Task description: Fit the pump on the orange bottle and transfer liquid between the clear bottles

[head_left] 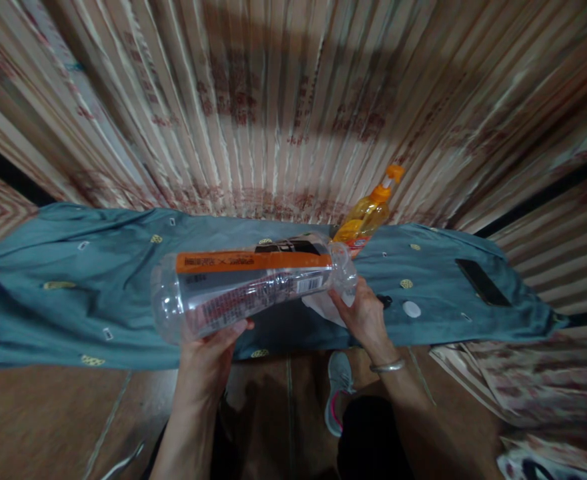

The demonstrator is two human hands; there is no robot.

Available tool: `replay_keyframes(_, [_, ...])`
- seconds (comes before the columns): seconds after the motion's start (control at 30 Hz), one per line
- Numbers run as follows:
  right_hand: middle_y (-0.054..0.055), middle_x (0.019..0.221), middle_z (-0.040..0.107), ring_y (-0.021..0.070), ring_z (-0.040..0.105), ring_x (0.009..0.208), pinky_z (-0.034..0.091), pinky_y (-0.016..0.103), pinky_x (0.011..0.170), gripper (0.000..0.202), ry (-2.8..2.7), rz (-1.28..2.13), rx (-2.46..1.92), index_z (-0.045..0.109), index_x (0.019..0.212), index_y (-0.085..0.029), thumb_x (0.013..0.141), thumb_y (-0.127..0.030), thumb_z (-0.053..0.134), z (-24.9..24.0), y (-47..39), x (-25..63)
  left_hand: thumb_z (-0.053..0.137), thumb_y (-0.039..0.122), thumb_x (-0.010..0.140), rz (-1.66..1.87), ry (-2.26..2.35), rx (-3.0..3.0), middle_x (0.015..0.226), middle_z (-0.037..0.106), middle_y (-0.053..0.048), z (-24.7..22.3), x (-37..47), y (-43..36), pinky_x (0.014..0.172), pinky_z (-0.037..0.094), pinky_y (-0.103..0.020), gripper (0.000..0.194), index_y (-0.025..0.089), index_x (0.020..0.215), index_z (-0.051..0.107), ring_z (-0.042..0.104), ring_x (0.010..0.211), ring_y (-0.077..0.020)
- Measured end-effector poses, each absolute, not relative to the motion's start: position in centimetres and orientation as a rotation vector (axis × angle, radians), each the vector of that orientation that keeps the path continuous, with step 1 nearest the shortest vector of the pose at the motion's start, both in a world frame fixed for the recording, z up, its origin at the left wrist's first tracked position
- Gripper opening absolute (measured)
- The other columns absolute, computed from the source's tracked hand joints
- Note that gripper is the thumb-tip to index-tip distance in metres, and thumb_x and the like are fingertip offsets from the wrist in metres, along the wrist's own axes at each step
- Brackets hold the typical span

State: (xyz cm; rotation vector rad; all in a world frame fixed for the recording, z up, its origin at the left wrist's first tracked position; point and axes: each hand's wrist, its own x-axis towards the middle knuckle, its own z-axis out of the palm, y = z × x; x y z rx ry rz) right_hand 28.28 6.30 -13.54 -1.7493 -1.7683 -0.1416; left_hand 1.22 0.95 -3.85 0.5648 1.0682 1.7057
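A large clear plastic bottle (253, 287) with an orange and grey printed label lies tilted sideways across the middle of the head view. My left hand (208, 360) grips its wide base end from below, the thumb along its side. At the narrower neck end, my right hand (363, 310) is closed around the neck, with a bracelet on that wrist. A white sheet, perhaps tissue (323, 307), shows beneath the neck beside my right fingers; whether they hold it too, I cannot tell.
Behind the neck stands a yellow pump bottle (366, 220) with an orange pump head. A white round disc (411, 309), a small black object (384, 301) and a dark phone (481, 283) lie on the teal cloth (138, 300). Pleated patterned curtains (273, 120) hang behind.
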Motion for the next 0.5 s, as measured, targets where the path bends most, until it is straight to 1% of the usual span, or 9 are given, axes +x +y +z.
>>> replay_keyframes(0.17, [0.02, 0.098, 0.074, 0.031, 0.071, 0.089, 0.058, 0.043, 0.077, 0.076, -1.779, -0.149, -1.741, 0.06, 0.123, -0.009, 0.095, -0.076, 0.036, -13.48, 6.28, 28.29, 0.097, 0.02, 0.041, 1.721, 1.046, 0.576, 0.071, 0.076, 0.0, -4.15, 1.23, 0.95, 0.051, 0.058, -0.021, 0.04, 0.02, 0.074, 0.075, 0.07, 0.064, -0.016])
replay_keyframes(0.37, [0.02, 0.093, 0.074, 0.0307, 0.071, 0.087, 0.058, 0.041, 0.074, 0.08, -1.763, -0.162, -1.758, 0.061, 0.121, -0.007, 0.095, -0.077, 0.033, -13.43, 6.27, 28.16, 0.099, 0.023, 0.035, 1.717, 1.049, 0.534, 0.069, 0.076, 0.0, -3.96, 1.33, 1.0, 0.05, 0.057, -0.021, 0.043, 0.021, 0.071, 0.075, 0.069, 0.061, -0.0153])
replay_keyframes(0.5, [0.021, 0.096, 0.074, 0.0308, 0.071, 0.089, 0.057, 0.042, 0.076, 0.081, -1.766, -0.147, -1.75, 0.06, 0.122, -0.008, 0.094, -0.078, 0.032, -13.37, 6.28, 28.15, 0.099, 0.023, 0.033, 1.723, 1.051, 0.511, 0.067, 0.075, 0.0, -3.74, 1.41, 0.99, 0.049, 0.057, -0.02, 0.044, 0.021, 0.07, 0.075, 0.07, 0.061, -0.0156])
